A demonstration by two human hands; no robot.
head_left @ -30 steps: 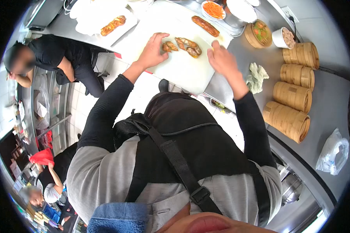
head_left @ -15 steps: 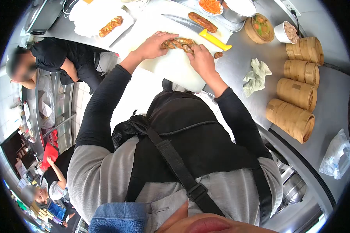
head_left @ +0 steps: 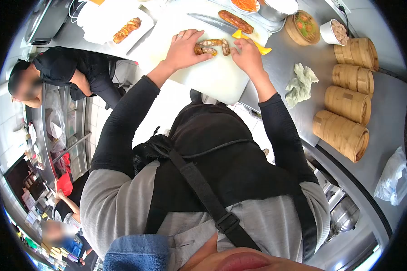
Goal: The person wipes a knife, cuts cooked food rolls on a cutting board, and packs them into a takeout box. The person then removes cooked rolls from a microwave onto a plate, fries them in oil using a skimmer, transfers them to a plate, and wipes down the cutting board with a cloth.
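Cut lengths of browned sausage [head_left: 210, 43] lie on the white cutting board [head_left: 212, 81], pale filling showing on their cut faces. Around their left end my left hand [head_left: 183, 49] is open, its thumb touching the nearest piece. My right hand [head_left: 249, 56] is just right of the pieces, fingers loosely bent and thumb apart. Its fingers overlap the yellow handle of a knife [head_left: 212, 21]; whether they touch it is unclear. The blade points left beyond the pieces. A whole sausage [head_left: 236, 21] lies behind the knife.
Another sausage [head_left: 127, 30] rests on a white board at left. Shredded carrot [head_left: 245, 4], a round steamer of food [head_left: 303, 28] and a white tub [head_left: 333, 32] stand at back right. A cloth [head_left: 300, 85] and several bamboo steamers [head_left: 341, 135] are right. A person [head_left: 72, 74] is at left.
Both hands have drawn apart from the sausage pieces, which now show separately between them. My right hand has moved right, over the knife handle.
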